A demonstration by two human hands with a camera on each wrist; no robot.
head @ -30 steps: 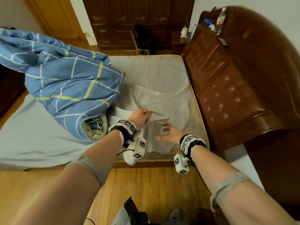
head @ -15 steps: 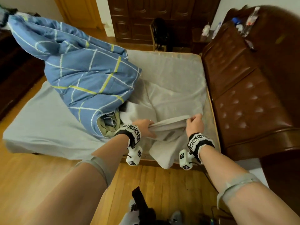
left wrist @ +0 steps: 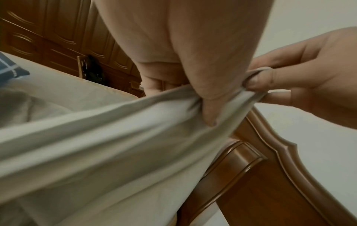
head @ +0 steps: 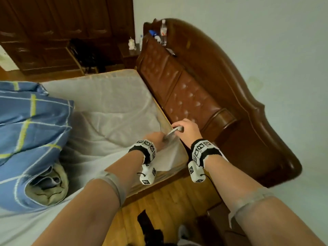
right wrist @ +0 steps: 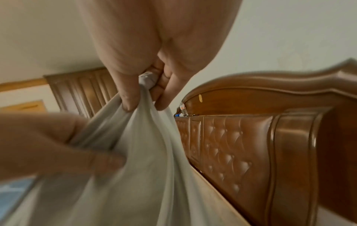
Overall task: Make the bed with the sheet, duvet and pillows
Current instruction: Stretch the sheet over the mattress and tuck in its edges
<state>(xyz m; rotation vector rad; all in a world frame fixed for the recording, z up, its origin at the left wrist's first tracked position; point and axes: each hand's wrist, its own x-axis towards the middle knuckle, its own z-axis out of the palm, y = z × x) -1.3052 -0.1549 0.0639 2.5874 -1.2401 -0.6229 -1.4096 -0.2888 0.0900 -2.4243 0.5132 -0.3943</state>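
A: Starting with the head view, what did the hands have?
B: Both were on the sheet (head: 113,121), at the mattress (head: 110,82) corner next to the headboard (head: 179,89). Left hand (head: 156,141) gripped a bunched edge; right hand (head: 186,128) was raised a bit higher, fingers curled round a twisted end of the same edge. Rest of the sheet lay rumpled over the mattress.
A: Duvet?
B: Blue checked duvet (head: 30,128) was heaped on the bed's left side, well apart from the hands. A bottle (head: 163,32) stood on top of the headboard. No pillows that I could make out.
A: Left wrist view?
B: Left hand (left wrist: 185,50) had its fingers (left wrist: 210,97) closed into the sheet (left wrist: 100,145), cloth pulled into taut folds. Right hand (left wrist: 309,79) was just beside it, pinching the rolled hem. Headboard's wooden edge (left wrist: 270,175) sat below them.
A: Right wrist view?
B: Right hand (right wrist: 154,45) clamped a wad of sheet (right wrist: 144,160) between thumb and fingers (right wrist: 166,94), cloth hanging down from it. Left hand (right wrist: 44,145) at the lower left, blurred, also holding the sheet. Padded headboard (right wrist: 231,149) was on the right, close behind the cloth.
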